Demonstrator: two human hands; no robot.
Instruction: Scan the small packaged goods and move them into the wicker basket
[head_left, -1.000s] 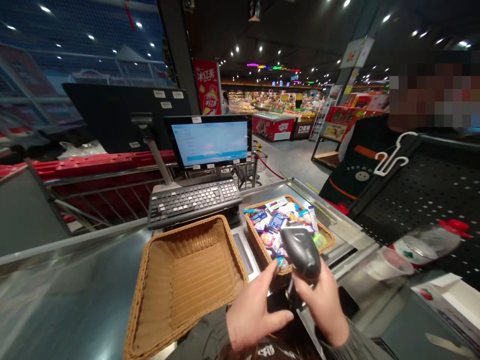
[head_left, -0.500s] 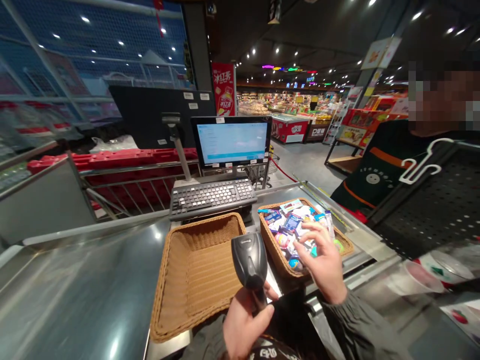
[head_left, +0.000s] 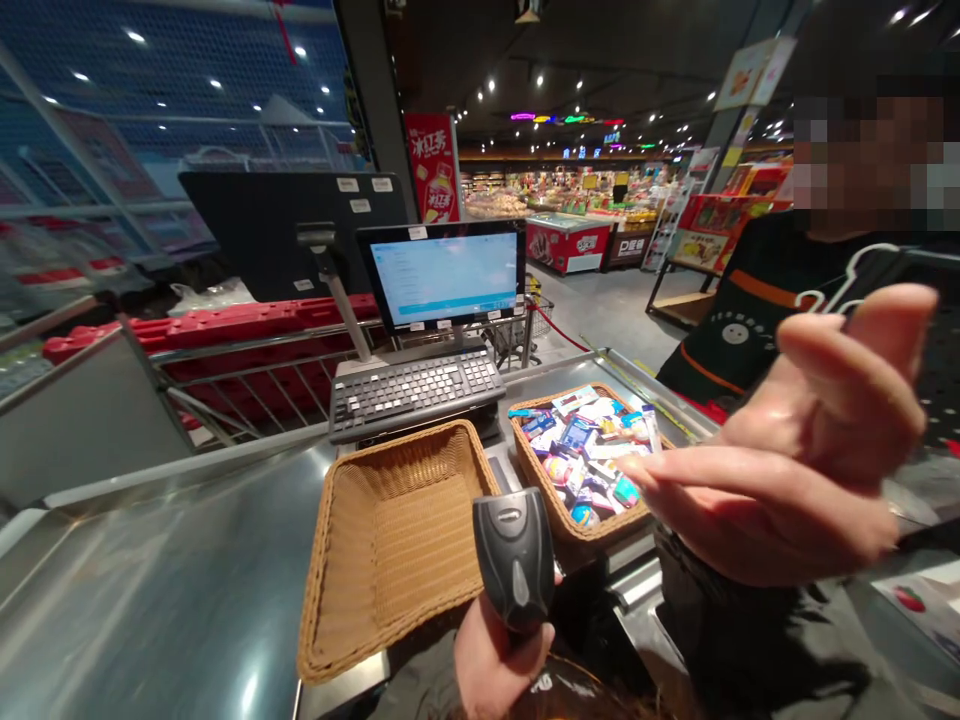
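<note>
Your counter [head_left: 150, 590] is polished steel, glossy under the ceiling lights, and it fills the lower left of the view. On it, at lower centre, sits a square wicker basket [head_left: 397, 545]. Just to its right is a full basket [head_left: 577, 530] heaped with small packets [head_left: 577, 450]. Behind them are a keyboard [head_left: 416, 395] and a screen [head_left: 442, 275] on a stand, then a steel railing [head_left: 255, 375] and a red barrier [head_left: 225, 325]. Farther back, at upper centre, a freezer [head_left: 566, 245] stands on the shop floor, with lit shelves beyond it. A co-worker in a black apron [head_left: 735, 340] stands at the right.

Your left hand [head_left: 495, 665] grips the scanner [head_left: 516, 560] upright at bottom centre, in front of the gap between the baskets. Its fingers are mostly hidden behind the scanner, so you cannot tell exactly how they wrap. Your right hand [head_left: 787, 450] is very near the lens. Its index finger [head_left: 697, 480] stretches out over the full basket's right side, and the other fingers curl loosely upward, apart from it. The fingertip seems to hover just above the packets, though you cannot be sure it touches them.

Compared with half a second ago, that hand has swung closer to the lens and farther right, and the scanner sits lower.
</note>
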